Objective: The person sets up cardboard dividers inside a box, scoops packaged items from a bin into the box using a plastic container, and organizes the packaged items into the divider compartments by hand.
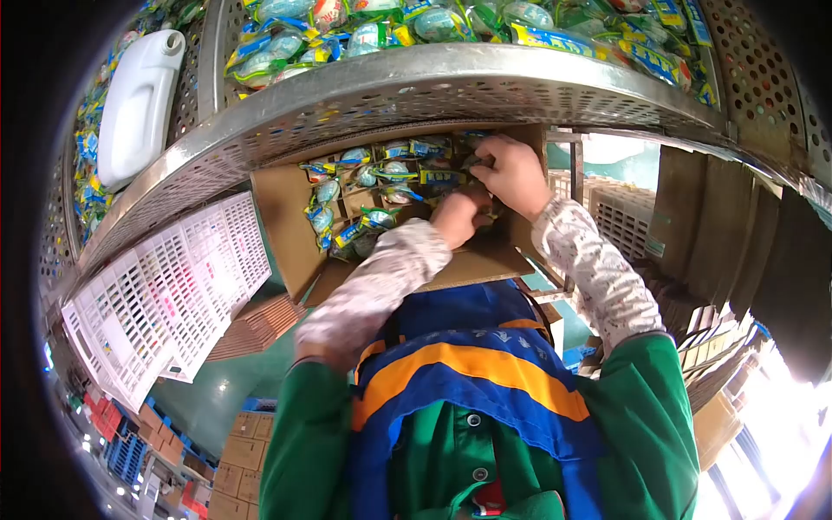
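Note:
An open cardboard box (289, 224) with dividers stands below the metal tray's edge, and wrapped egg-shaped packets (395, 171) in blue, yellow and green film sit in its compartments. My left hand (461, 217) reaches into the right part of the box, its fingers bent together near a packet; what they hold is hidden. Just above and to the right, my right hand (511, 175) is over the box's right side, thumb and fingers pinched at the edge of a packet that is mostly covered.
A perforated metal tray (468, 82) heaped with more packets (442, 24) runs across the top. On its left lies a white plastic jug (141, 104). White plastic crates (173, 290) stand at left, flattened cardboard (706, 225) at right, stacked cartons (243, 459) at lower left.

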{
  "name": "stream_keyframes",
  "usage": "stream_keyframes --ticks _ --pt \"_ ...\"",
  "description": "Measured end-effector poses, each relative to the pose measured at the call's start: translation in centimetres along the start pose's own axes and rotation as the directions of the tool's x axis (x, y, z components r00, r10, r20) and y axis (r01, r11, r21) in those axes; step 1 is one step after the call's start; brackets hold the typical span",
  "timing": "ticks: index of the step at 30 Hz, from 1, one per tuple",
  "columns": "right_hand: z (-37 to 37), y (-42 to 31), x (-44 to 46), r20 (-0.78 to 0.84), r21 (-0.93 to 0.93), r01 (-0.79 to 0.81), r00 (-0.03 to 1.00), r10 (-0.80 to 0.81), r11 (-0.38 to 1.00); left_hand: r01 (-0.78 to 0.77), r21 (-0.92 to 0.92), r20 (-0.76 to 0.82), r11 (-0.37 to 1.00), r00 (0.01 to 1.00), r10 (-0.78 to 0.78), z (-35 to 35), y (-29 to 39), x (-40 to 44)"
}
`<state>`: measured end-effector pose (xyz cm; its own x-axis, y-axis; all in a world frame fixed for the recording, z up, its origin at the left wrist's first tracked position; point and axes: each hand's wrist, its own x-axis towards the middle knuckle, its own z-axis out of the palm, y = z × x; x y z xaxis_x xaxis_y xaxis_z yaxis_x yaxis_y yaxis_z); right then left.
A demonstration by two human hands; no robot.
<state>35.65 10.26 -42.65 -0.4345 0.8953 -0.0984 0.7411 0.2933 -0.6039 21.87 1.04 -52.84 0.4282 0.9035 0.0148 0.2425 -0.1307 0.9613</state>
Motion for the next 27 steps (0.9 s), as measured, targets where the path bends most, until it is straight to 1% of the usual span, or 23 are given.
stream_keyframes --ticks 1,2,3,4,5,6,7,8,10,12,13,14,15,16,17,18,19,20,22,23,24,26,27 --pt "-0.9 -0.7 -0.3 -0.042 0.094 -0.051 0.998 0.055 0.994 -0.003 0.009 -0.007 1.000 1.000 0.003 0.9 -1.1 0.5" --pt "-1.4 -1.3 -0.7 -0.080 0.192 -0.099 0.990 0.116 0.976 -0.155 0.383 0.005 0.911 0.986 0.165 1.3 -2.0 0.8" --pt "-1.5 -1.6 -1.2 -0.050 0.250 -0.142 0.986 0.159 0.958 -0.271 0.692 0.077 0.669 0.949 0.305 1.9 -2.6 1.3" --pt "-1.5 -1.7 -1.8 -0.045 0.255 -0.136 0.987 0.152 0.957 -0.263 0.697 0.073 0.668 0.952 0.298 2.8 -2.9 1.6" --pt "-1.2 -1.8 -2.3 -0.075 0.233 -0.097 0.990 0.117 0.968 -0.160 0.599 0.062 0.785 0.986 0.154 3.5 -3.2 1.9" --pt "-0.7 -1.9 -2.7 -0.106 0.216 -0.051 0.991 0.076 0.975 -0.035 0.495 0.064 0.868 0.998 0.004 3.2 -3.6 1.9" --pt "0.2 -1.7 -3.1 -0.101 0.225 -0.059 0.991 0.083 0.973 -0.060 0.609 0.269 0.791 0.954 -0.134 0.2 0.9 1.7" --pt "0.9 -1.5 -3.5 -0.068 0.231 -0.062 0.994 0.080 0.971 0.025 0.339 0.109 0.940 0.992 -0.066 -1.3 2.7 0.0" --pt "1.9 -1.9 -3.8 -0.038 0.239 -0.040 0.998 0.050 0.970 -0.108 0.530 0.212 0.841 0.977 -0.008 -4.5 5.1 -2.9" --pt "3.2 -2.9 -3.8 -0.026 0.291 0.003 1.000 0.005 0.957 0.026 0.592 0.095 0.806 0.990 -0.102 -9.5 7.2 -5.6" --pt "3.7 -4.0 -3.4 -0.035 0.275 0.069 0.997 -0.062 0.959 0.154 0.680 -0.044 0.717 0.985 -0.169 -11.5 6.9 -7.2" --pt "5.3 -4.5 -3.1 0.055 0.262 0.068 0.995 -0.085 0.963 0.280 0.739 -0.187 0.613 0.959 -0.213 -13.4 6.3 -8.8" --pt "6.9 -5.4 -2.6 0.081 0.283 0.137 0.983 -0.166 0.949 0.385 0.745 -0.268 0.544 0.920 -0.284 -15.4 5.5 -10.4" --pt "7.7 -6.9 -2.1 0.164 0.276 0.166 0.962 -0.217 0.947 0.488 0.737 -0.352 0.468 0.868 -0.351 -16.7 4.8 -11.8" --pt "8.9 -8.6 -1.4 0.246 0.237 0.194 0.936 -0.252 0.952 0.494 0.735 -0.356 0.465 0.864 -0.356 -17.2 4.3 -12.4" --pt "10.2 -9.8 -0.8 0.286 0.188 0.277 0.903 -0.322 0.942 0.567 0.707 -0.373 0.421 0.806 -0.460 -17.7 3.7 -12.8" --pt "12.2 -9.9 -0.3 0.320 0.127 0.336 0.876 -0.360 0.933 0.636 0.677 -0.384 0.370 0.735 -0.559 -17.7 3.4 -13.2" --pt "14.2 -9.3 0.0 0.358 0.067 0.396 0.847 -0.393 0.916 0.643 0.671 -0.385 0.370 0.728 -0.566 -17.3 3.8 -13.1" --pt "16.3 -7.9 1.2 0.393 0.122 0.324 0.852 -0.346 0.938 0.675 0.654 -0.344 0.342 0.668 -0.660 -16.4 4.6 -11.4" --pt "16.5 -7.4 1.3 0.339 0.198 0.314 0.867 -0.365 0.929 0.616 0.679 -0.302 0.398 0.730 -0.614 -16.1 4.4 -11.3" --pt "15.6 -7.2 1.5 0.336 0.287 0.252 0.877 -0.344 0.924 0.555 0.700 -0.255 0.448 0.781 -0.570 -15.5 4.5 -11.5" --pt "14.7 -5.2 1.3 0.377 0.392 0.190 0.859 -0.345 0.900 0.531 0.680 -0.188 0.505 0.793 -0.580 -14.8 4.2 -11.6" --pt "13.8 -4.4 1.2 0.434 0.441 0.095 0.848 -0.305 0.892 0.550 0.624 -0.182 0.555 0.793 -0.581 -14.7 3.8 -11.6"
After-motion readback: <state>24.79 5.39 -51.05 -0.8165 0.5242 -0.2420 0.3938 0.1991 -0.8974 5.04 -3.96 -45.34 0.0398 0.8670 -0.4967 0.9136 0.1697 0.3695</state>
